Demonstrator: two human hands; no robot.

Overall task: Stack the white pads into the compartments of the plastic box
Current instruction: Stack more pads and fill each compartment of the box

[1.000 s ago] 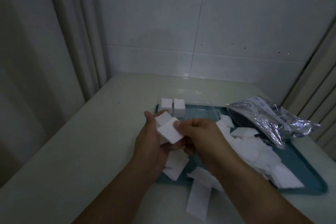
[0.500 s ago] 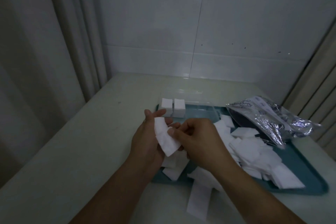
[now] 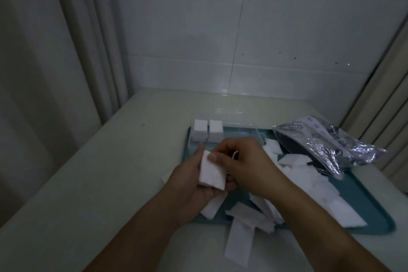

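Observation:
My left hand (image 3: 189, 185) cradles a small stack of white pads (image 3: 212, 171) in its palm. My right hand (image 3: 247, 165) pinches the stack's upper edge, thumb on top. Both hands hover over the near left part of the teal tray (image 3: 373, 212). Behind them stands the clear plastic box (image 3: 238, 132), with two stacks of white pads (image 3: 207, 130) in its left compartments. Several loose white pads (image 3: 309, 174) lie heaped on the tray to the right of my hands.
A crinkled silver foil bag (image 3: 326, 143) lies on the tray's far right. A long strip of white pad (image 3: 240, 240) hangs over the tray's near edge onto the pale table (image 3: 99, 172). Tiled wall stands behind, curtains at both sides.
The pad that my right hand held loose and tilted has been laid flat onto the stack in my left palm. Both hands have stayed over the tray's near left.

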